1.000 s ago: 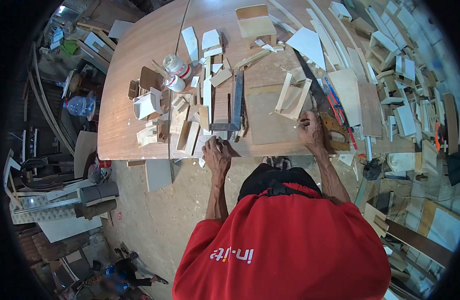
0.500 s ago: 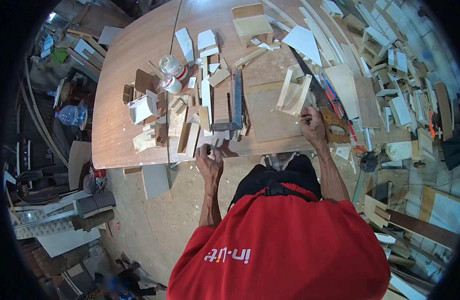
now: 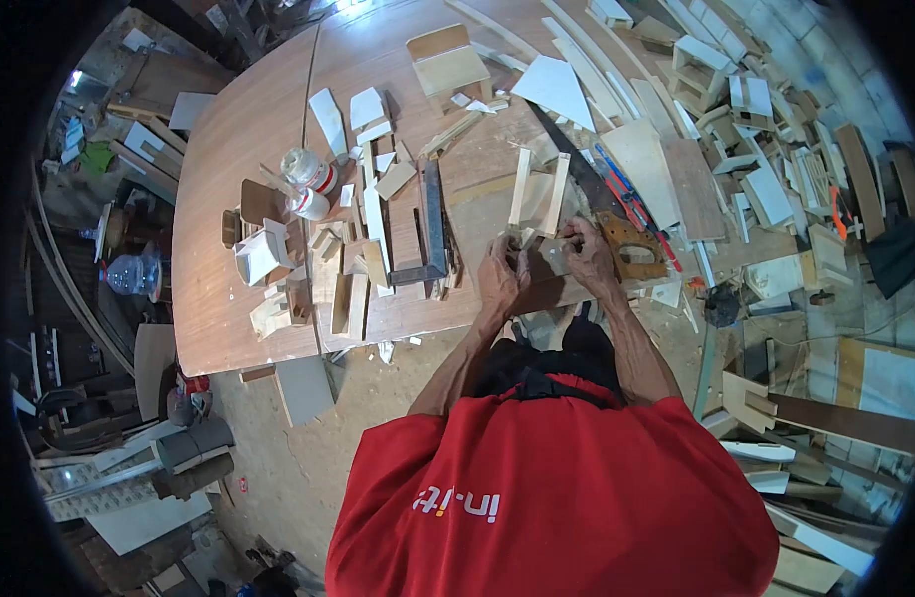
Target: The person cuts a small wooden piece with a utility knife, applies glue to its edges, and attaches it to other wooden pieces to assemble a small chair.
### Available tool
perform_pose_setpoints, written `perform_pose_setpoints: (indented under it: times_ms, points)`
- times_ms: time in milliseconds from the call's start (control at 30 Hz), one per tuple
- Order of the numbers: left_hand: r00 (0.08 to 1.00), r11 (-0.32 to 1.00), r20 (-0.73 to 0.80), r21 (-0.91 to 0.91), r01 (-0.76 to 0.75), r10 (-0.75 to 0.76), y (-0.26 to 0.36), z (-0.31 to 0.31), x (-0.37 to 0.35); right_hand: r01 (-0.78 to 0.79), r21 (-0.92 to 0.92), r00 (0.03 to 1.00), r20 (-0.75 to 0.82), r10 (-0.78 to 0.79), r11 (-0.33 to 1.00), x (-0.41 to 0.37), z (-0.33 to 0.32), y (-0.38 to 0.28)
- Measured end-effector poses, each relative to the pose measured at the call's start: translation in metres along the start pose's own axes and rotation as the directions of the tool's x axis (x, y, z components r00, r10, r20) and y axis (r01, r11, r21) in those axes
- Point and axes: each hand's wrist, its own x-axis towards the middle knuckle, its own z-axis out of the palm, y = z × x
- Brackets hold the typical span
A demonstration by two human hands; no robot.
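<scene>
A small three-sided wooden assembly (image 3: pixel 539 199), two pale strips joined by a board, lies on a flat brown board (image 3: pixel 474 212) in front of me. My left hand (image 3: pixel 504 274) is at its near left end, fingers curled together. At the near right end is my right hand (image 3: pixel 589 257), thumb and fingers pinched. What either hand holds, if anything, is too small or hidden to make out. A handsaw's wooden handle (image 3: pixel 631 249) lies just right of my right hand. Left of my left hand rests a metal try square (image 3: pixel 432 224).
Glue jars (image 3: pixel 306 171) stand at the left, among wooden offcuts (image 3: pixel 350 303) and a small white-and-brown piece (image 3: pixel 263 254). A little chair-shaped piece (image 3: pixel 447 65) is at the back. Red and blue tools (image 3: pixel 631 204) lie right of the saw. Scrap wood (image 3: pixel 766 189) is heaped at the far right.
My left hand has moved right, from the table's front edge to the near end of the wooden assembly. My right hand stays near that end. The view has shifted somewhat.
</scene>
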Motion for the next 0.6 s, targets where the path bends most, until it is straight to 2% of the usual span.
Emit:
perform_pose_setpoints:
  times_ms: [200,267,333,467,533,600]
  points:
    - [0.999,0.99,0.039,0.135,-0.028,0.023,-0.0025,0.0024,0.0083,-0.1,0.089,0.994,0.054,0.095,0.991,-0.0005,-0.0038,-0.005]
    - [0.998,0.984,0.045,0.172,-0.039,0.032,-0.0025,0.0021,0.0093,-0.101,0.092,0.994,0.054,0.097,0.991,-0.0002,-0.0027,-0.0035]
    - [0.993,0.974,-0.019,0.196,-0.11,0.116,-0.0012,0.0017,0.0095,-0.102,0.094,0.994,0.056,0.097,0.99,0.0001,-0.001,-0.0008]
    - [0.993,0.969,-0.017,0.222,-0.109,0.116,0.0042,0.0013,0.0081,-0.074,0.051,0.996,0.052,0.071,0.996,0.0006,-0.0018,-0.0008]
    - [0.985,0.944,0.127,0.294,-0.151,0.118,0.0069,-0.0026,0.0091,-0.079,0.037,0.996,0.053,0.077,0.996,0.0012,-0.001,0.0016]
    - [0.978,0.924,0.132,0.328,-0.196,0.161,0.0016,-0.002,0.0103,-0.086,0.072,0.996,0.042,0.083,0.994,0.0027,0.0007,0.0016]
